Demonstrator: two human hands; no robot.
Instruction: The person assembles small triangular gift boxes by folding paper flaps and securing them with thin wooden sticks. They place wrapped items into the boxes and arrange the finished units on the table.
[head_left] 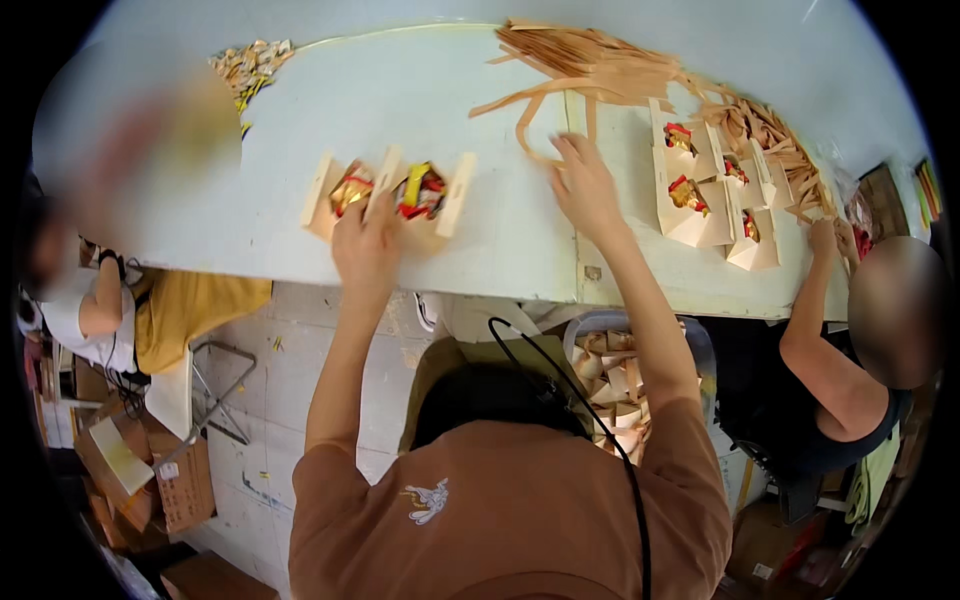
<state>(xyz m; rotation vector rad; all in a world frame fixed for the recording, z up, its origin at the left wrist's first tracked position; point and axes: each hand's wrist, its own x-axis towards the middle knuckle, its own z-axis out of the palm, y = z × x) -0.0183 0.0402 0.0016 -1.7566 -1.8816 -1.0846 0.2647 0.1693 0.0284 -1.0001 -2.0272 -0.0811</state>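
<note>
Two cream card boxes (pixel 432 236) stand side by side on the table, filled with shiny red, gold and yellow wrapped sweets (pixel 420 191). My left hand (pixel 366 243) is closed on the inner wall of the boxes, its fingers reaching over the near edge. Further right, my right hand (pixel 587 192) has its fingers around the end of a looped brown strip (pixel 524 124). This strip trails from a big pile of flat brown strips (pixel 590 65) at the far side of the table. The right fingertips are slightly blurred.
Several filled cream boxes (pixel 690 226) stand at the right. Small bits (pixel 250 72) are heaped at far left. Below the table edge, a tub (pixel 708 365) holds finished-looking boxes. A co-worker's arm (pixel 815 330) reaches the table's right end; another person (pixel 100 310) sits left.
</note>
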